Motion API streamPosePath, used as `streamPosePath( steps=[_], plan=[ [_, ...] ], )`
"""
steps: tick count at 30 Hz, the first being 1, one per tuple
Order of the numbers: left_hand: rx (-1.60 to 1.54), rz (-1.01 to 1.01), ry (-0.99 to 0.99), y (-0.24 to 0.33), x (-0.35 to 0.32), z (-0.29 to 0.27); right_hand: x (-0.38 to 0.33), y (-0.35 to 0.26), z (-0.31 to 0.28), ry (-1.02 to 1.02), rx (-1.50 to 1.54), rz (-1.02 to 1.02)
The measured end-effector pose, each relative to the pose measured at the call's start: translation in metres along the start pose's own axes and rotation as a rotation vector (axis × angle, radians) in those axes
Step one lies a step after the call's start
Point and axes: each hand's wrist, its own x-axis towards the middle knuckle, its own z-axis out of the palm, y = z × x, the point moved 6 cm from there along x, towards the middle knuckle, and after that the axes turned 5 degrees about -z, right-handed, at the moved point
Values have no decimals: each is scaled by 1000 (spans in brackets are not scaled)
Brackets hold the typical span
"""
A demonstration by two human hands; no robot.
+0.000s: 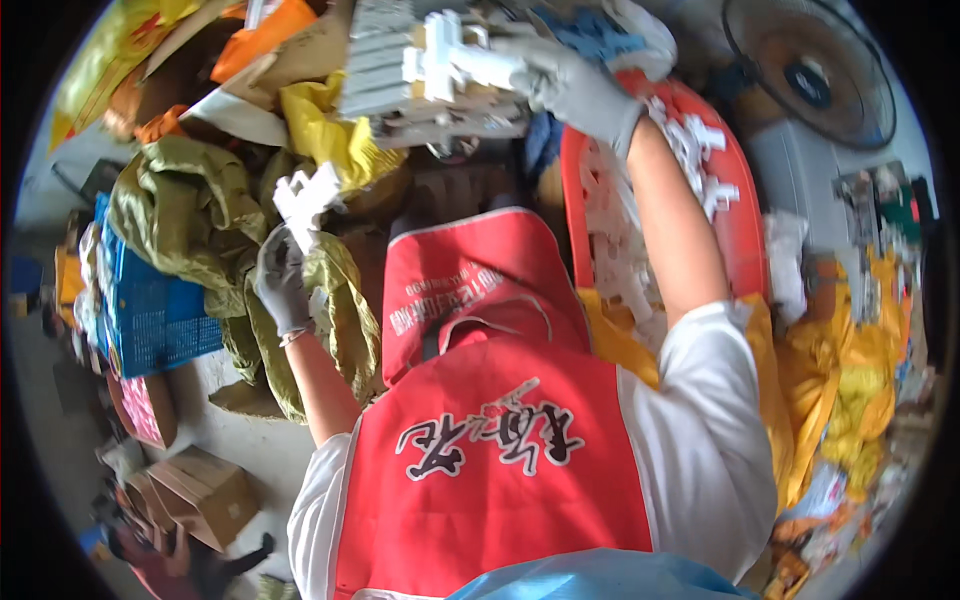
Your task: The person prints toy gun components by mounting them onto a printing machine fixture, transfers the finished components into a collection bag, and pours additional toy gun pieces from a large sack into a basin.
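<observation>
My left hand (283, 282), in a grey glove, is closed at the lower end of a blurred white plastic part (308, 197). It holds this part above an olive woven sack (335, 300). Farther right, my right hand (585, 95), also gloved in grey, is closed on the right end of another white plastic part (440, 60), branched and somewhat pistol-shaped. That part is over a grey ridged metal fixture (378, 65); whether they touch I cannot tell. Beneath my right forearm stands a red basin (748, 215) with many similar white parts (708, 140).
A yellow bag (340, 135) and crumpled olive sacking (190, 205) lie left of the fixture. A blue crate (165, 315) stands farther left, near a cardboard box (200, 490). A caged fan (810, 75) is at far right, above yellow sacks (850, 390). Another person (180, 555) appears at lower left.
</observation>
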Motion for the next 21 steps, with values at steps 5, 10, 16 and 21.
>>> streamPosePath(
  steps=[5, 10, 16, 21],
  plan=[
    [309, -151, 91, -15, -36, -47, -122, 69, -46, 197, -51, 351],
    [583, -233, 262, -105, -61, -144, -305, 165, 2, -524, -483, 992],
    [456, -240, 108, -69, -63, -73, -431, 241, 17, -608, -512, 673],
    [530, -174, 2, -19, -89, -6, -394, 226, 14, -750, -807, 762]
  ],
)
